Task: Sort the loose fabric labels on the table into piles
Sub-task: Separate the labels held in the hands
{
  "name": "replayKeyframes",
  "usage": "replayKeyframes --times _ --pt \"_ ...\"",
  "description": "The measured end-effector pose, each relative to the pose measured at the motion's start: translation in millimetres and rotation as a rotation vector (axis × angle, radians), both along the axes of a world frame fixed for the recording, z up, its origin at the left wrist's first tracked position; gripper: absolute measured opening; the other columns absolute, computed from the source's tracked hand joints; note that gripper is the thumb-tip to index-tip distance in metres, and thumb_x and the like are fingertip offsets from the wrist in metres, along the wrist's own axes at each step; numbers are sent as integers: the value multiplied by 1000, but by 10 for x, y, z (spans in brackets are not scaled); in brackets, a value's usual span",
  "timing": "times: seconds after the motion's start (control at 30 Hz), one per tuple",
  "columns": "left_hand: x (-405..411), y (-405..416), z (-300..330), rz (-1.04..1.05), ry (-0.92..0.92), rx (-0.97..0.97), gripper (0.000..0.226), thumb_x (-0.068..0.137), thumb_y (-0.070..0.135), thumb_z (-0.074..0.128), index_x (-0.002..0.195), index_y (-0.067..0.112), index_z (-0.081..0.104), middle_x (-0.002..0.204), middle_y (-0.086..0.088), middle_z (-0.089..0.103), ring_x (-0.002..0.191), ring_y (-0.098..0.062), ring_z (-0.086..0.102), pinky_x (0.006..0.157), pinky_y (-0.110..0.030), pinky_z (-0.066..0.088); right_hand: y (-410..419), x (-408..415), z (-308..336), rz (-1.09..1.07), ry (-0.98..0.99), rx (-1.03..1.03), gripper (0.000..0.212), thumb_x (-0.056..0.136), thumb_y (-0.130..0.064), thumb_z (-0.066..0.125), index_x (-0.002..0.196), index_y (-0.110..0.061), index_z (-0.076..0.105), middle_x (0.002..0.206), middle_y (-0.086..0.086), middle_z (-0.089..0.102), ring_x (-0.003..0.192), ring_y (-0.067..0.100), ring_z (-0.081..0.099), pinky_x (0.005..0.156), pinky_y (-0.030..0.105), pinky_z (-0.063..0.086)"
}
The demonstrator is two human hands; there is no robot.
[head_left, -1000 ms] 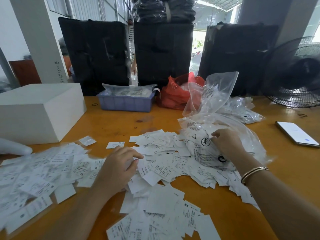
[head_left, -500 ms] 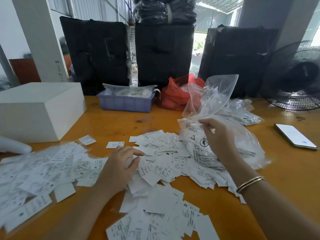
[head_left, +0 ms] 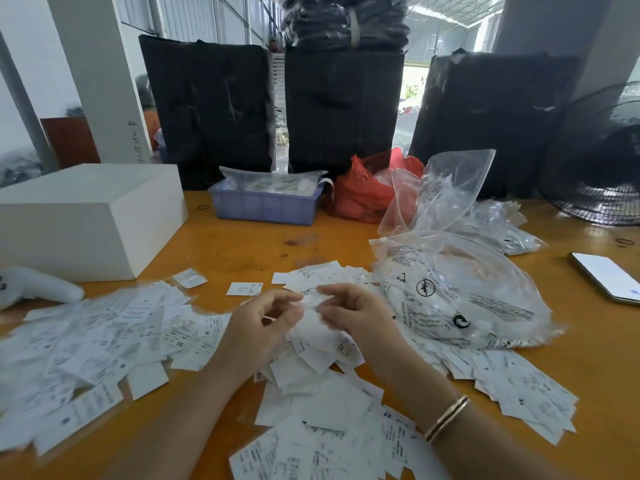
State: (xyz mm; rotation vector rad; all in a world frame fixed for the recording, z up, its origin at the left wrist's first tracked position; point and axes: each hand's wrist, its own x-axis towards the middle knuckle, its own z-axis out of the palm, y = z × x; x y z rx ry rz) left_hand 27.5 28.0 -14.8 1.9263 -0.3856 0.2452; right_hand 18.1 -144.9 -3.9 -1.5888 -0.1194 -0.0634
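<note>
Loose white fabric labels with black print lie scattered across the orange table, with more labels in a heap near the front edge and at the right. My left hand and my right hand meet over the middle of the spread. Both hold a small bunch of labels between them, fingers curled round it. Blur hides the exact pinch. A bracelet sits on my right wrist.
A clear plastic bag with printed warnings lies right of my hands, more bags behind it. A white box, a blue tray, a red bag, a phone, a fan and a white device ring the table.
My right hand left the clear bag and came left to the middle. My left hand lifted off the labels and both hands now hold a bunch between them.
</note>
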Motion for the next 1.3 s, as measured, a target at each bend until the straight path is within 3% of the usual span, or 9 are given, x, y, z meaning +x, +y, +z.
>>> replayKeyframes --times 0.1,0.3,0.53,0.67,0.77,0.83,1.0,1.1,1.3 --pt "16 -29 -31 50 -39 47 13 86 16 67 83 29 67 80 21 68 77 5 62 65 -5 45 -30 20 26 -37 11 1 26 84 1 64 91 -23 69 77 -4 71 69 3 65 65 13 50" --pt "46 10 -39 164 43 -126 4 88 24 64 85 24 66 73 16 71 67 5 63 54 -4 43 -465 99 295 -380 -106 121 16 86 -4 63 88 -18 70 77 -3 70 59 1 61 57 13 49" --pt "67 19 -67 179 116 -182 7 89 22 63 88 16 61 79 15 73 71 1 67 56 -11 48 -1365 276 368 -961 -226 -331 25 91 0 50 98 -20 63 99 8 66 76 17 63 64 34 53" --pt "68 18 -69 210 122 -189 6 86 19 68 86 21 62 78 10 72 73 0 67 56 -11 49 -1495 287 224 -794 25 -852 38 88 2 47 122 -10 56 123 16 55 90 25 56 70 34 47" --pt "51 0 -48 191 129 -199 12 83 19 71 86 27 64 79 9 71 72 0 65 55 -11 49 -1149 170 243 -826 -398 -998 30 87 -5 55 116 -13 61 124 11 54 116 29 46 99 41 32" --pt "29 -13 -25 147 144 -219 14 82 18 72 88 28 65 80 11 71 72 0 64 56 -9 48 -774 81 296 -540 -594 -951 25 88 -23 55 112 -19 63 117 1 58 108 19 53 98 35 34" --pt "-25 -21 30 49 116 -233 12 79 14 73 86 22 68 75 14 69 67 1 63 58 -9 48 -29 27 235 174 -97 -808 36 83 -50 61 110 -28 63 93 -15 63 80 -1 57 67 13 46" --pt "-33 -25 34 48 142 -295 5 80 17 72 83 20 68 69 11 68 61 1 61 56 -11 48 -86 68 202 163 -35 -675 8 89 -29 63 84 -27 69 78 -13 70 68 -2 61 67 14 49" --pt "27 -6 22 105 233 -428 5 89 19 63 90 16 67 80 8 73 72 -3 68 57 -14 52 -573 121 272 -215 -48 -382 23 94 -8 52 94 -25 67 77 -2 72 50 3 57 48 19 43"
